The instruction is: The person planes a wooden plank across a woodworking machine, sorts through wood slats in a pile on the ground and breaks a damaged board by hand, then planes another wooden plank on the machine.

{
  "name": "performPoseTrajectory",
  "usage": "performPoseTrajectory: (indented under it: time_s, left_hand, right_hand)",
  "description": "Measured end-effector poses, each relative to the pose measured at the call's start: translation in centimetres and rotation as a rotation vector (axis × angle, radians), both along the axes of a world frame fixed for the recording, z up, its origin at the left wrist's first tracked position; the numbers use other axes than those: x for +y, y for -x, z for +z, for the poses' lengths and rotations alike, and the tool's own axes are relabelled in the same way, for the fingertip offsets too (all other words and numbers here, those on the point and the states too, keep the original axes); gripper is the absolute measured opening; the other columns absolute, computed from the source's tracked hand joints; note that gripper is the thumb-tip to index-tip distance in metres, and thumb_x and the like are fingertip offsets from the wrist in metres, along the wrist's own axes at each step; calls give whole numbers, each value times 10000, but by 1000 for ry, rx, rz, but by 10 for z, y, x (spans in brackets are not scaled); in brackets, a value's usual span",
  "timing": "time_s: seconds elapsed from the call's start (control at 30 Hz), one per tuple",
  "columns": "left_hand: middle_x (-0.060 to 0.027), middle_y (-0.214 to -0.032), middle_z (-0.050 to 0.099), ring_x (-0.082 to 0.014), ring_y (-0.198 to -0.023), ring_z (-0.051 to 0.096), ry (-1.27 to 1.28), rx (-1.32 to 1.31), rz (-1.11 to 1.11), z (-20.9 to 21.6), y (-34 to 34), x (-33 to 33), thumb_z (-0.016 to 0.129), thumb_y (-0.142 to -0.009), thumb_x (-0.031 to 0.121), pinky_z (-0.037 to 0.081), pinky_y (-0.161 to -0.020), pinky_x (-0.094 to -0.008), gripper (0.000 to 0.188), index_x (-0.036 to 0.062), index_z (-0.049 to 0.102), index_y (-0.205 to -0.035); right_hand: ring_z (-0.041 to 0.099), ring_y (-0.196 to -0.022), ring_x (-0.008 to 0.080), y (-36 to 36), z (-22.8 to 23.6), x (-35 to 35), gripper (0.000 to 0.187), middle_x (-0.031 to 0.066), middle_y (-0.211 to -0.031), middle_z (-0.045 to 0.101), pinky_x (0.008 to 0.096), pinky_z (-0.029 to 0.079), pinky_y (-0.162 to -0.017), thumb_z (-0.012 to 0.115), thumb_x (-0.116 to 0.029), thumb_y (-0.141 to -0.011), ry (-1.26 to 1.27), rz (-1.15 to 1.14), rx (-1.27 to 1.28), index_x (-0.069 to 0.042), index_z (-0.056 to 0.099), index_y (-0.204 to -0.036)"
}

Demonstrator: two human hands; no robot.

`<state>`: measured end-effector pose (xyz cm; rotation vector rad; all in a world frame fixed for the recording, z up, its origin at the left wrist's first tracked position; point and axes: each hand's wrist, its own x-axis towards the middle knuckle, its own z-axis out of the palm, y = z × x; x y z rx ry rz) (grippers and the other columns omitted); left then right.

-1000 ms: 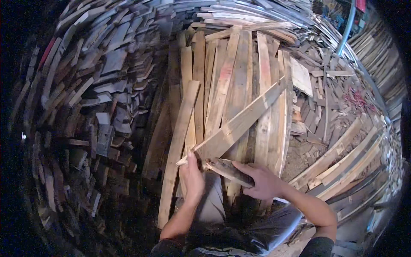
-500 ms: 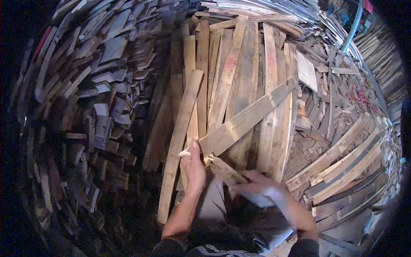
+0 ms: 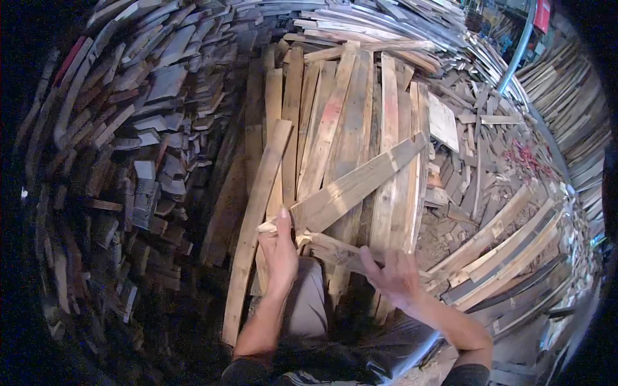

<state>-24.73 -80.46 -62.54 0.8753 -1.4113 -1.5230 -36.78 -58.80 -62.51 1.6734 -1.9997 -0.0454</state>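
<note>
A wide plank (image 3: 347,193) with a splintered near end slants up to the right across a bed of long boards (image 3: 328,128). My left hand (image 3: 279,254) is closed around its broken end, thumb on top, with a pale splintered tip showing beside the hand. My right hand (image 3: 394,278) is closed on the far end of a short wood piece (image 3: 338,252). Pale torn fibres mark that piece's left end, which lies close by the plank's break; whether they are still joined I cannot tell. Left of my left hand leans a long narrow board (image 3: 257,219).
Stacked wood offcuts (image 3: 154,186) rise along the left. More boards (image 3: 508,251) lie fanned at the right, near scattered scraps (image 3: 463,174) and a pale flat board (image 3: 443,122). A blue pole (image 3: 518,48) stands at the far right. My knee (image 3: 308,302) is below my hands.
My right hand has moved right and turned, and the short wood piece now shows more of its length. My left hand keeps its hold on the plank. The whole view has shifted slightly.
</note>
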Motion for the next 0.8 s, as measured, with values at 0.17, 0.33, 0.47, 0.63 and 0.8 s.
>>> performPoseTrajectory:
  time_s: [0.17,0.33,0.47,0.63,0.8]
  left_hand:
    - [20,-801,556,-77,-715,459,-134,51,-1,-10,-7,-4,538,-1036,330,394,-627,-279,367,39,579,-816]
    - [-30,-897,637,-96,-748,552,-128,126,4,-23,-7,-9,547,-1030,314,455,-666,-266,336,13,658,-930]
    - [-33,-885,644,-96,-725,570,-260,189,25,-14,-7,-8,552,-1026,299,464,-621,-283,322,11,658,-927]
    - [-22,-842,643,-83,-684,556,-265,159,10,-14,5,-2,556,-1022,302,448,-591,-270,331,4,661,-921]
    - [-32,-836,647,-84,-699,564,-302,65,121,-50,-8,-11,560,-1017,338,455,-598,-276,366,9,671,-899]
  right_hand:
    - [557,-927,373,10,-3,1,893,189,-1016,527,481,491,-739,807,-350,-658,-12,118,-425,-157,439,-1449]
    - [538,-1151,415,5,3,-2,908,228,-1202,548,566,440,-978,777,-431,-662,-72,162,-427,-28,470,-1416]
    - [566,-1097,415,-10,17,-6,869,247,-1223,565,500,470,-982,757,-368,-692,-13,64,-251,60,464,-1389]
    - [651,-904,400,-11,-7,2,699,253,-1176,609,500,545,-814,719,-269,-774,-66,55,-271,53,501,-1356]
    - [677,-875,378,9,-1,-12,571,228,-1155,627,418,568,-779,694,-306,-869,-342,48,-1190,-12,544,-1335]
